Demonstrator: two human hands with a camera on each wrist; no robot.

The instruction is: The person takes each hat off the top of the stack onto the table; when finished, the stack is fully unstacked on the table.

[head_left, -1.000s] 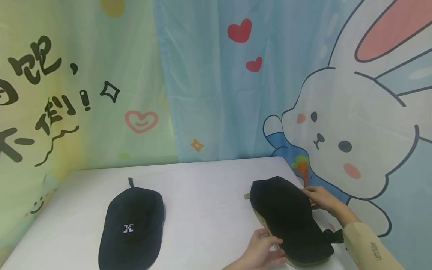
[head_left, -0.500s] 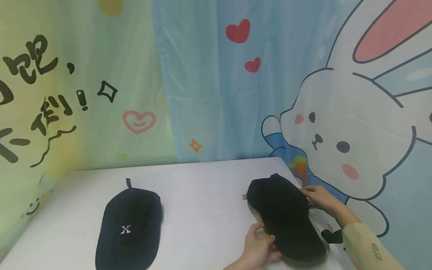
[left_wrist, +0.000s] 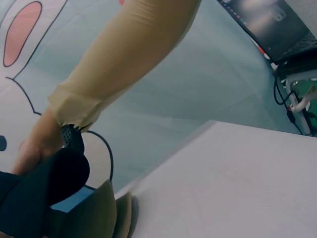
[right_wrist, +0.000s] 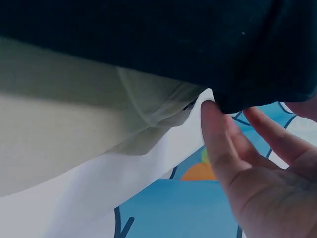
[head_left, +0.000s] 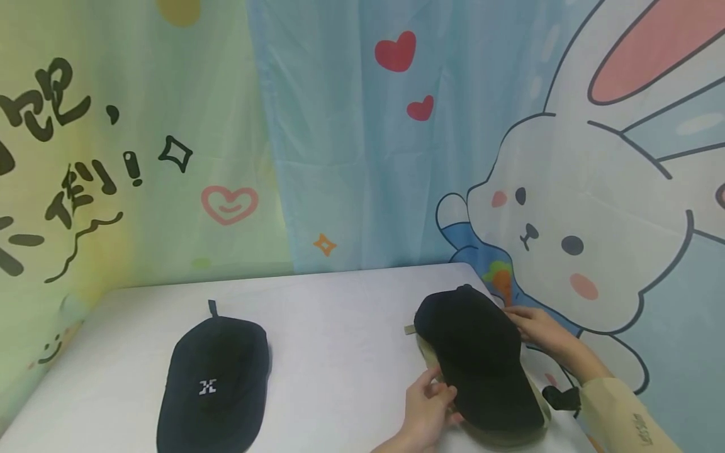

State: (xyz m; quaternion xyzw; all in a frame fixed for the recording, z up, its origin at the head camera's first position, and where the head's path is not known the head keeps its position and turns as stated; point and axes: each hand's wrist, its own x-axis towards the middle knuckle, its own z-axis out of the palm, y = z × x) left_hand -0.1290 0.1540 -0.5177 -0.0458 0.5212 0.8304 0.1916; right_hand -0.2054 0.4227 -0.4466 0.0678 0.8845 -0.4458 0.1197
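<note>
A black baseball cap (head_left: 478,352) lies over khaki caps (head_left: 498,439) at the right of the table, brim toward the person. Two stacked khaki brims (left_wrist: 94,213) show under the black brim in the left wrist view. My left hand (head_left: 425,402) pinches the black cap's left edge near the brim. On the far right side, my right hand (head_left: 540,330) holds the cap's edge between thumb and fingers. Seen from the right wrist, the dark edge (right_wrist: 124,39) hangs over the khaki fabric (right_wrist: 59,114), fingertips right at its rim.
A dark navy cap (head_left: 221,358) with a small white logo lies at the table's left. The white table (head_left: 340,340) ends at a printed curtain (head_left: 340,138) behind and to the right. A dark screen (left_wrist: 272,25) shows beyond the table.
The black cap has shifted slightly up and left in the head view, and its crown looks rounder. Both hands stay at its sides; the left has moved slightly up along the edge.
</note>
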